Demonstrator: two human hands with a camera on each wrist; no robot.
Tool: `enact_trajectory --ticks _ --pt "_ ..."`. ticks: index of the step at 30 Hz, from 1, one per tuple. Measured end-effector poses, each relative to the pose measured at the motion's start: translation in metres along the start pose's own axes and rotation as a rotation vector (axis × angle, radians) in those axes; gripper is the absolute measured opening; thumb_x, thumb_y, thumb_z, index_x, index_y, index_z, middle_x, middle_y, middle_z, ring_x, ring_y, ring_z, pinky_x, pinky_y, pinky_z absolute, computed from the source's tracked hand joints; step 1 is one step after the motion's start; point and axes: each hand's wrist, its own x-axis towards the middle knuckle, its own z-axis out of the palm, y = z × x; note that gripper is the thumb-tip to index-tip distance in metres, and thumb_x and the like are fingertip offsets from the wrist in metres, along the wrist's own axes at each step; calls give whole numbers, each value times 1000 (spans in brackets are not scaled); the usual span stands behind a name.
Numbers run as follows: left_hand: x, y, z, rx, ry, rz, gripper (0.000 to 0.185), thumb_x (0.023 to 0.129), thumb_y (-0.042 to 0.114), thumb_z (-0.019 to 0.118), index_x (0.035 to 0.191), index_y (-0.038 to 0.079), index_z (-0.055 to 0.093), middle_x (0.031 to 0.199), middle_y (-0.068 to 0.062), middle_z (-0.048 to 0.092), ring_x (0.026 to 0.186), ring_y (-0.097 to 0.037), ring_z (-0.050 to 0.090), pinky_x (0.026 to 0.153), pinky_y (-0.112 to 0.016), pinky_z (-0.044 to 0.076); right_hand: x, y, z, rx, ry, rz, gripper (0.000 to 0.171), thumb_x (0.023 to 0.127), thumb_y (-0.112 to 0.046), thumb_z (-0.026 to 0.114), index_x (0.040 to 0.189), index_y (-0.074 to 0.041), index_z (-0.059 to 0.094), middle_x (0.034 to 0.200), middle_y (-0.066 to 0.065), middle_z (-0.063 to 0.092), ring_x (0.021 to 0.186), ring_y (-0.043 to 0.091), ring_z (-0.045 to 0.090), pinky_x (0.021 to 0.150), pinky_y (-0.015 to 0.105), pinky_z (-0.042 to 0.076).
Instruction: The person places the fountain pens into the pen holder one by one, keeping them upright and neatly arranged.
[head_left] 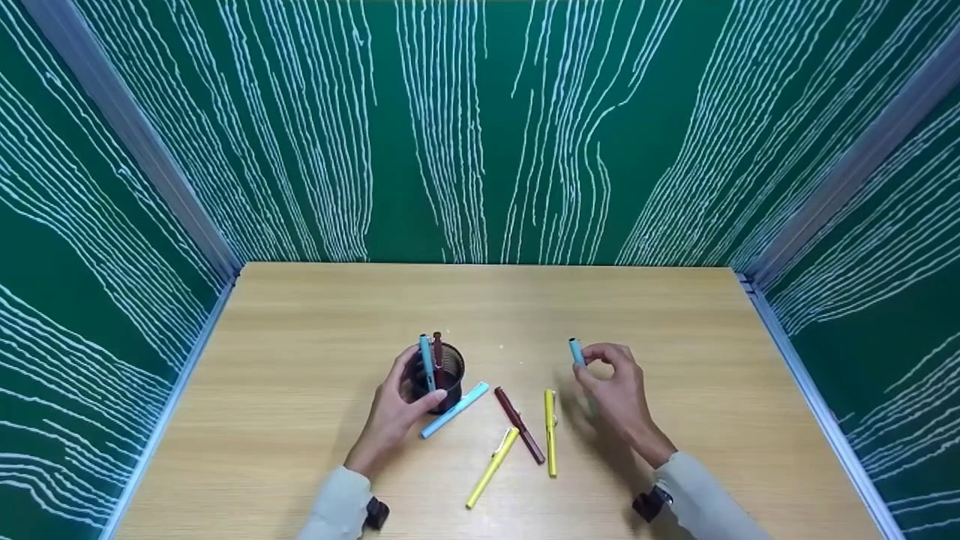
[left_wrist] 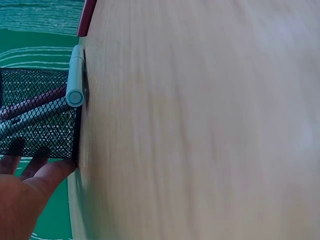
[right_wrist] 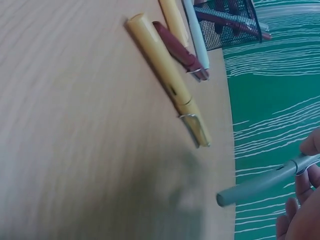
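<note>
A black mesh pen cup point(head_left: 442, 377) point(left_wrist: 40, 112) stands on the wooden table point(head_left: 300, 360), with a light blue pen and a dark red pen upright in it. My left hand point(head_left: 397, 409) point(left_wrist: 25, 192) wraps around the cup's near side. My right hand point(head_left: 611, 386) is raised a little over the table and pinches a light blue pen point(head_left: 576, 351) point(right_wrist: 265, 182) with its fingertips. Between the hands lie a light blue pen point(head_left: 454, 409) point(left_wrist: 76, 75), a dark red pen point(head_left: 519, 424) point(right_wrist: 180, 52) and two yellow pens point(head_left: 551, 433) point(right_wrist: 165, 80), the other yellow pen point(head_left: 492, 466) nearer me.
Green walls with white wavy lines close the table in on the left, back and right, with grey metal corner posts point(head_left: 127, 135). Bare tabletop stretches behind the cup and to both sides of the hands.
</note>
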Motion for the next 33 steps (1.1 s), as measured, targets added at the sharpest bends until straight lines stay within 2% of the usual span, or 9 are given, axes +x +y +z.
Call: enact_trajectory --ticks 3,10,15,19,25,33 --pt "0 0 0 15 3 -10 88 94 20 90 168 22 42 164 -20 52 153 -38 48 126 -51 39 1 -4 2 4 -11 6 16 94 1 83 107 -3 76 112 13 69 114 22 56 108 50 41" --pt "0 0 0 27 11 -11 88 94 19 90 168 22 42 164 -21 52 153 -40 49 125 -53 40 3 -16 8 21 -26 11 16 95 -1 83 109 -2 76 114 15 68 115 25 57 111 54 41" --pt "0 -1 0 28 15 -9 88 94 18 91 168 21 43 163 -21 52 152 -41 50 124 -54 41 7 -25 14 48 -23 -14 14 95 0 83 108 -3 76 110 13 71 111 23 58 109 46 42" --pt "0 -1 1 42 21 2 88 93 18 91 167 21 44 162 -21 54 151 -40 50 125 -55 40 10 -31 19 64 -32 -30 13 95 0 82 107 -4 77 110 13 70 112 23 57 109 46 41" --pt "0 0 2 67 20 17 87 94 19 89 168 18 42 159 -21 56 147 -40 54 122 -56 43 14 -42 31 73 -33 -53 15 93 0 83 106 -4 77 111 12 70 114 25 58 111 56 42" --pt "1 0 3 139 31 40 88 94 20 88 168 19 41 158 -23 57 143 -43 57 118 -59 47 16 -64 50 93 -83 -37 17 96 -7 83 112 -7 77 116 10 69 119 29 59 111 50 42"
